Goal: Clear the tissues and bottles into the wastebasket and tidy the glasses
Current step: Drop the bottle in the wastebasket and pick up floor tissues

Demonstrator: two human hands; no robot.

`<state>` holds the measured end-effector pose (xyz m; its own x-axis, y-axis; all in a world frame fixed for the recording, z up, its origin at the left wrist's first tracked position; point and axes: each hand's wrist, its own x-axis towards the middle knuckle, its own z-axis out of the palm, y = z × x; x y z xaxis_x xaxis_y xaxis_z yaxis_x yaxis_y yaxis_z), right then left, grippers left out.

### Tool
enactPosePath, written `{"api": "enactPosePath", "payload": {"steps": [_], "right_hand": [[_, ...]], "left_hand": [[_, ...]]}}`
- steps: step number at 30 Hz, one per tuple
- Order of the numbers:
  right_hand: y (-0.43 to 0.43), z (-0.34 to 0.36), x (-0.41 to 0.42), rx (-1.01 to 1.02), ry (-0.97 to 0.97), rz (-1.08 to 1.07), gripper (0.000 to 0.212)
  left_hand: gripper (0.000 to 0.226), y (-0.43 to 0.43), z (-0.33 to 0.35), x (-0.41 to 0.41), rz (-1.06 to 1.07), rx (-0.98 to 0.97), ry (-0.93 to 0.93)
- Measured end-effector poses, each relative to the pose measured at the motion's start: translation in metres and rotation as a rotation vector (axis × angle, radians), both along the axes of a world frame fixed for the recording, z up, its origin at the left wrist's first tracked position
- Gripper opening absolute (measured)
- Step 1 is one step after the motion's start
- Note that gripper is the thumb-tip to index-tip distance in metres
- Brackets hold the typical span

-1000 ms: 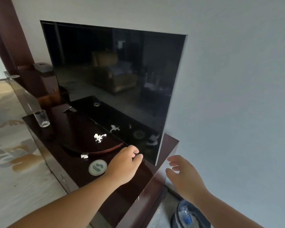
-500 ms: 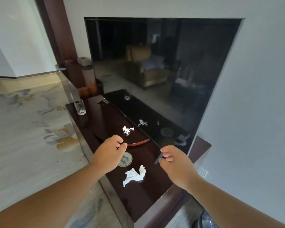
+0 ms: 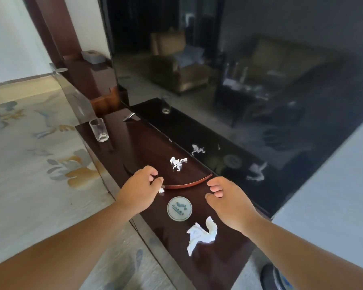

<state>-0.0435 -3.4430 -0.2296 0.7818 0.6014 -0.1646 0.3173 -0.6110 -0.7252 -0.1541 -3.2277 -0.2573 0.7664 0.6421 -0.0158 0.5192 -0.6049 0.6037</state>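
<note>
**Three tissues lie on the cabinet, with both hands over its middle**

Three white tissues sit on the dark wooden cabinet (image 3: pixel 214 266) that runs from centre left to the lower right of the frame. The largest crumpled tissue (image 3: pixel 201 233) lies low in the frame, just below a round coaster (image 3: pixel 179 208). A smaller tissue (image 3: pixel 177 163) rests on the dark tray (image 3: pixel 189 183) at frame centre. A tiny scrap (image 3: pixel 161 190) lies against the tray's red rim.

The left hand (image 3: pixel 138 191) hovers left of centre with its fingers curled. Its fingertips are right at the scrap, but whether they pinch it cannot be told. The right hand (image 3: pixel 228 204) hovers right of the coaster, fingers loosely bent and thumb apart, holding nothing.

One empty glass (image 3: pixel 99 130) stands upright at the cabinet's upper left end, well apart from the hands. The black television screen (image 3: pixel 260 91) fills the upper right and mirrors the items. A sliver of the wastebasket (image 3: pixel 267 275) shows at the bottom right edge, on the floor beside the cabinet.
</note>
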Motion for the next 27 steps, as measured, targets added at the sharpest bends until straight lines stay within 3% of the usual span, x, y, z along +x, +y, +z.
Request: {"api": "enactPosePath", "payload": {"steps": [11, 21, 27], "right_hand": [[0.076, -0.027, 0.001, -0.064, 0.103, -0.352, 0.031], [0.077, -0.057, 0.022, -0.158, 0.107, -0.439, 0.030], [0.080, -0.071, 0.029, -0.167, 0.137, -0.480, 0.031]], "left_hand": [[0.033, 0.097, -0.034, 0.083, -0.308, -0.048, 0.084], [0.033, 0.098, -0.081, 0.142, -0.447, 0.078, 0.170], [0.047, 0.096, -0.099, 0.170, -0.521, 0.148, 0.267]]}}
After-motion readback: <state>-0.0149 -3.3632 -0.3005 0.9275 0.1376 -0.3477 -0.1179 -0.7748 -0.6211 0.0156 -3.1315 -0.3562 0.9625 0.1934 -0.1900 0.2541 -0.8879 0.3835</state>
